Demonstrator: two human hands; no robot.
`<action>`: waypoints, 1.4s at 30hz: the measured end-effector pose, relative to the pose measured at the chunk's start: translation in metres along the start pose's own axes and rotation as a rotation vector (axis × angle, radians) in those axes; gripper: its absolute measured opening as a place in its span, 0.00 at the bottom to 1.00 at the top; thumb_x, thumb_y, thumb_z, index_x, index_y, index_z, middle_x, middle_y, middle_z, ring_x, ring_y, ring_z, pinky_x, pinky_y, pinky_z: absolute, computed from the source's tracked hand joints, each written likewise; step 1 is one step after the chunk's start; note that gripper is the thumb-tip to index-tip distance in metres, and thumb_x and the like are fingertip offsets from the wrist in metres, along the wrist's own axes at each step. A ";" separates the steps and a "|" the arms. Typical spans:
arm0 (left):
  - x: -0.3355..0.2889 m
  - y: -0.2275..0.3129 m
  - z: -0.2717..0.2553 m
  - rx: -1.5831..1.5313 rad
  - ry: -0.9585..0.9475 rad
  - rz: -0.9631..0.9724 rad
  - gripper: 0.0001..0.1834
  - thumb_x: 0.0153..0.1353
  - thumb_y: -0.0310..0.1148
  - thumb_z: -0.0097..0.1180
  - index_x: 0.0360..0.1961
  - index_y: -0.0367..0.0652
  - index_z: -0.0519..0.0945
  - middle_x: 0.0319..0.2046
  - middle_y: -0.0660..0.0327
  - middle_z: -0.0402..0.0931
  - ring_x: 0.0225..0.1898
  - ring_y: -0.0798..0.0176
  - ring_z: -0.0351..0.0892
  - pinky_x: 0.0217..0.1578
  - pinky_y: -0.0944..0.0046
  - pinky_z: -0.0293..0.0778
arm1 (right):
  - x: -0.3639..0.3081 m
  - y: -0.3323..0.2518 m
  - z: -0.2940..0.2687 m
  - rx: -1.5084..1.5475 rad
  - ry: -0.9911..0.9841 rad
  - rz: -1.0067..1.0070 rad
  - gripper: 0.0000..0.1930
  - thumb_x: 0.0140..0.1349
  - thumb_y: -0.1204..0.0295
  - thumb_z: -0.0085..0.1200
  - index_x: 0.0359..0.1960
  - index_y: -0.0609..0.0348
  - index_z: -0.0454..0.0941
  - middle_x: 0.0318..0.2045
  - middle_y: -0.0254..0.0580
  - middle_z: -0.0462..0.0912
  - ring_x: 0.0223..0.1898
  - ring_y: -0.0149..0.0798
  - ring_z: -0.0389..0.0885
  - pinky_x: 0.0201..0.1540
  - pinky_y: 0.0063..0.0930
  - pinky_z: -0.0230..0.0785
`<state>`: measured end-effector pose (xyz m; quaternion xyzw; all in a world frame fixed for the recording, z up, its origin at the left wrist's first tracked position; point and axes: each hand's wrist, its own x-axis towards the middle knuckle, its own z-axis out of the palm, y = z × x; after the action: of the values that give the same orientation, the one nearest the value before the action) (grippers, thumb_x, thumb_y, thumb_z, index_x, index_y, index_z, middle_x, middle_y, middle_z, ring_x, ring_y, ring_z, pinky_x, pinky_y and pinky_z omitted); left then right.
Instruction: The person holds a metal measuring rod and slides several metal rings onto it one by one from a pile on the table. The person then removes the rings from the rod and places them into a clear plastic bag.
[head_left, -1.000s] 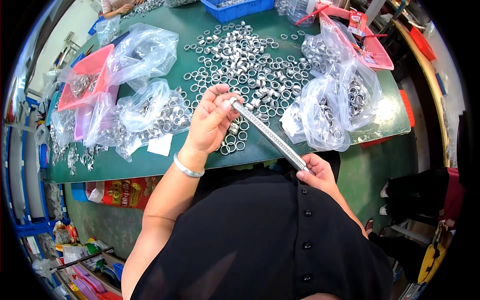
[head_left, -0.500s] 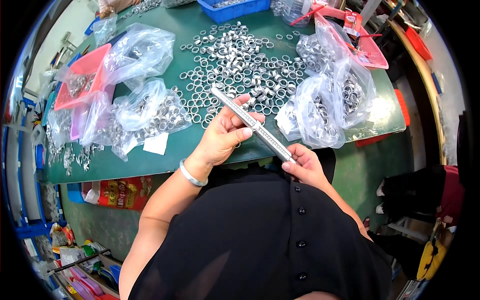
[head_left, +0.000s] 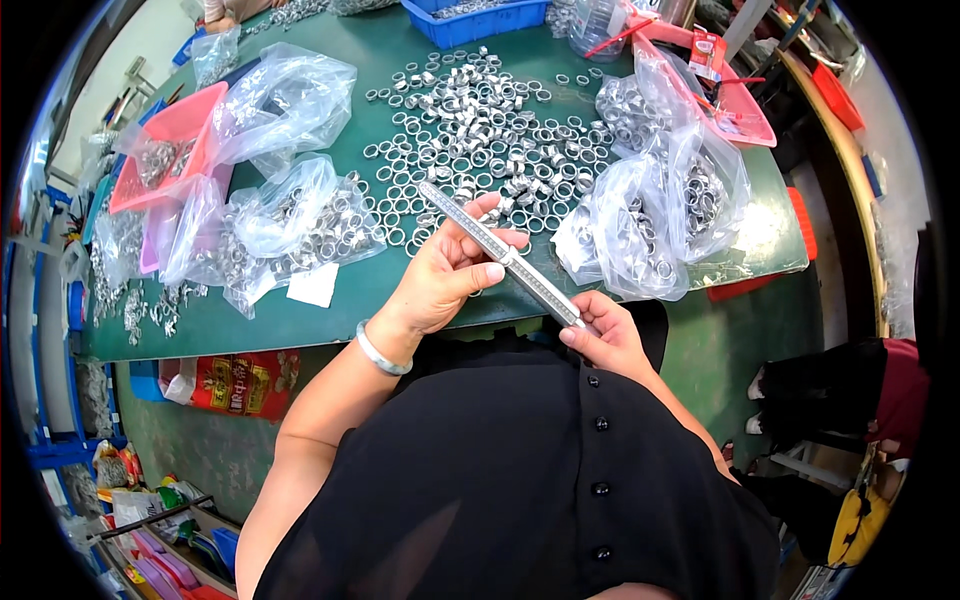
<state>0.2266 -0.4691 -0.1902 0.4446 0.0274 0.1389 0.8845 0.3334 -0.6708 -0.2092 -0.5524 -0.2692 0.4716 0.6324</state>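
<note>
A silver ring mandrel (head_left: pixel 545 291) with graduated markings slants across in front of me, its thin tip up over the table. My right hand (head_left: pixel 610 335) grips the thick lower end. A ring (head_left: pixel 510 255) sits around the shaft near its middle. Thumb and fingers of my left hand (head_left: pixel 440 275) close on that ring from both sides, with the shaft passing between them. Beyond the tip, many loose silver rings (head_left: pixel 470 110) lie spread in a heap on the green table (head_left: pixel 400 325).
Clear plastic bags of rings (head_left: pixel 640 225) stand at the right, more bags (head_left: pixel 310 215) at the left. Pink baskets (head_left: pixel 165 125) (head_left: pixel 750 120) flank the heap. A blue crate (head_left: pixel 470 28) is at the back. A white paper slip (head_left: pixel 313 285) lies near the front edge.
The mandrel's tip has dipped slightly toward me and the shaft looks turned a little. Both hands keep their hold; the view has shifted slightly.
</note>
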 end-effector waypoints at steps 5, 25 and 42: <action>0.000 0.001 0.000 -0.033 0.027 -0.037 0.37 0.46 0.17 0.54 0.57 0.38 0.52 0.41 0.54 0.72 0.42 0.66 0.73 0.42 0.73 0.68 | 0.002 0.005 0.000 -0.045 0.002 -0.057 0.09 0.51 0.78 0.52 0.34 0.62 0.67 0.26 0.27 0.69 0.25 0.18 0.62 0.27 0.11 0.55; -0.002 0.010 0.015 0.240 -0.032 0.010 0.37 0.45 0.19 0.56 0.57 0.39 0.54 0.38 0.59 0.72 0.44 0.65 0.70 0.48 0.65 0.64 | 0.003 0.011 -0.004 -0.028 -0.025 -0.134 0.11 0.51 0.80 0.51 0.36 0.62 0.67 0.29 0.28 0.69 0.28 0.18 0.63 0.31 0.12 0.55; 0.003 0.009 0.023 0.270 0.066 -0.033 0.33 0.46 0.17 0.54 0.55 0.39 0.56 0.37 0.56 0.72 0.42 0.64 0.72 0.44 0.65 0.68 | 0.005 0.012 -0.006 0.084 -0.115 -0.016 0.10 0.52 0.78 0.51 0.36 0.61 0.66 0.27 0.26 0.68 0.28 0.17 0.62 0.30 0.11 0.55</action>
<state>0.2310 -0.4811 -0.1694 0.5543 0.0822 0.1341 0.8173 0.3376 -0.6697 -0.2228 -0.4953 -0.2897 0.5084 0.6422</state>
